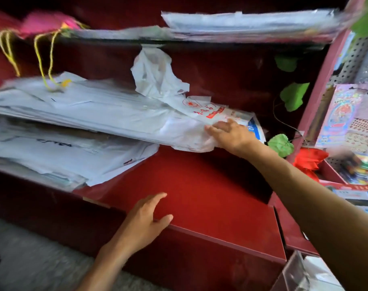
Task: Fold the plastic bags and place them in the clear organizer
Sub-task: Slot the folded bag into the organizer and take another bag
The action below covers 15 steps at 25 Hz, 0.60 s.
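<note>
Our right hand grips the white plastic bag atop the shelf stack | our left hand rests loosely spread on the red shelf edge | clear organizer at lower right

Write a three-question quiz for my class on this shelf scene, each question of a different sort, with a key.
1. True or false: the left hand holds a bag.
2. Which does the right hand touch? A) the white plastic bag with red print B) the pink bag with yellow cords C) the red flower
3. Fill in: the left hand rests on the red ____.

Key: 1 false, it lies open. 2 A. 3 shelf.
</note>
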Tool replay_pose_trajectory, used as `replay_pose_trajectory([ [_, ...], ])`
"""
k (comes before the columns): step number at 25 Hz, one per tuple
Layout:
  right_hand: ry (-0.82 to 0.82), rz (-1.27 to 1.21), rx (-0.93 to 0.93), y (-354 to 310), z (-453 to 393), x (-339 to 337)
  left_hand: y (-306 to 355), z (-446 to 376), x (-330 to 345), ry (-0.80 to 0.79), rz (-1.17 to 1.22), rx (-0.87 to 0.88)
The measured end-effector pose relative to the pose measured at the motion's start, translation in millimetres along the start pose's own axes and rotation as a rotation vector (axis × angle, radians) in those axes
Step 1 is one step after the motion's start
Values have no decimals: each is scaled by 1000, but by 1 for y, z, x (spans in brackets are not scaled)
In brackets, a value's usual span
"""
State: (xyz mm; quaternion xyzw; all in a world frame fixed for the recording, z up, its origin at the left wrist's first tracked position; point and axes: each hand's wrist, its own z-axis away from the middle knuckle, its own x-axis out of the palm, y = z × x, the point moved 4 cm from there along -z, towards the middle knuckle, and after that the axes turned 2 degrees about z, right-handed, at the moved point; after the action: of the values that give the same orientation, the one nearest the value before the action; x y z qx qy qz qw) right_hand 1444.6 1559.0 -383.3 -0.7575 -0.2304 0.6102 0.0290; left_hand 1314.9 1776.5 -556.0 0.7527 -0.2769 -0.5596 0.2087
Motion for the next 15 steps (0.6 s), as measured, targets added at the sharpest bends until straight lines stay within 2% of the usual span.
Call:
replay_pose_trajectory([
  [2, -72, 45, 100, 2, -5, 4, -9, 1, -8, 16, 19, 5],
  [5, -2, 128, 89, 0, 0, 5, -16, 3, -13, 22, 39, 15],
  [8, 268, 100, 62, -1, 24, 0, -13, 5, -20, 63, 66, 21],
  [11, 530, 113, -211, -8, 74, -12, 3, 6, -37, 168, 78, 86],
  [13, 541, 68, -315, -13, 110, -13, 20, 7, -56, 284, 87, 199],
  [15, 419, 32, -338, -20, 140, -11, 42, 12, -74, 379, 62, 346],
])
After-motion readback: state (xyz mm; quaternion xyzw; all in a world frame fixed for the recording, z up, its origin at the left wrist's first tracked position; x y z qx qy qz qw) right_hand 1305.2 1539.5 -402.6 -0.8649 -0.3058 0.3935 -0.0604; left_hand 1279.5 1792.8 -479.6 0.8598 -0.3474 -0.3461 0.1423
